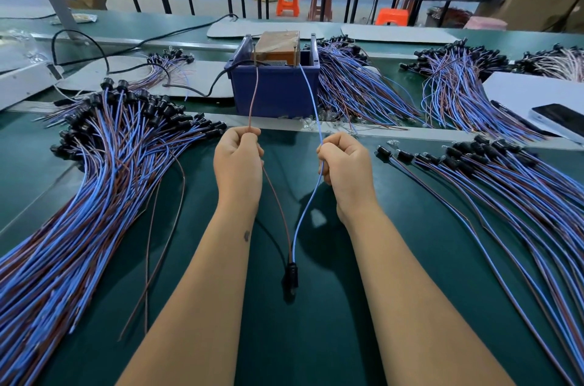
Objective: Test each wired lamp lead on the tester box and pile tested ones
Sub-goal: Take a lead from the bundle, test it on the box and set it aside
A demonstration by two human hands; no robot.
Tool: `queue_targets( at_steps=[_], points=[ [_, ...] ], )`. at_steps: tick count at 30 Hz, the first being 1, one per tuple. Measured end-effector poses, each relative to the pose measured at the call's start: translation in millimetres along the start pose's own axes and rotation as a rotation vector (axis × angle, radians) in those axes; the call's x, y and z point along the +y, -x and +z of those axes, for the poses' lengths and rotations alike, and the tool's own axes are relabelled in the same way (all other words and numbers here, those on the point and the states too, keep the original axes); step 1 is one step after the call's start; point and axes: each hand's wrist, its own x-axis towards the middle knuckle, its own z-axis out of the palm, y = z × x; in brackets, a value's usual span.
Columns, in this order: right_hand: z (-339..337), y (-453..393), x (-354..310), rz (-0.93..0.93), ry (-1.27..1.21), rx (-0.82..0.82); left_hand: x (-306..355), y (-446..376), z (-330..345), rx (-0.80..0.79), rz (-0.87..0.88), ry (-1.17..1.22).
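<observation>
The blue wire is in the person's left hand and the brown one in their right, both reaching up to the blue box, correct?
Swapped. The head view shows the left hand holding the brown wire and the right hand holding the blue wire. Both do reach up to the blue box.

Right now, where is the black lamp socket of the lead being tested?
In the head view, the black lamp socket hangs low at centre, between the two forearms, below the left hand and right hand holding its wires.
</observation>
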Motion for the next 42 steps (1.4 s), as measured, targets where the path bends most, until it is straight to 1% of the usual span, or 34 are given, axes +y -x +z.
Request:
queue_targets(
  at_steps=[15,34,37,42],
  points=[
    [-0.9,1.3,-2.2,0.013,0.041,-0.022,1.1,0.4,-0.4,0.038,0.015,0.009],
    [-0.4,1.4,-2.6,0.012,0.044,-0.028,1.2,0.6,-0.7,0.035,0.018,0.019],
    [1.3,3.3,-3.8,-0.019,0.017,-0.038,2.4,1.7,-0.1,-0.015,0.030,0.032],
    [8.8,6.9,-5.4,-0.065,-0.026,-0.129,4.8,6.2,6.1,-0.252,-0.022,0.057]
  ],
)
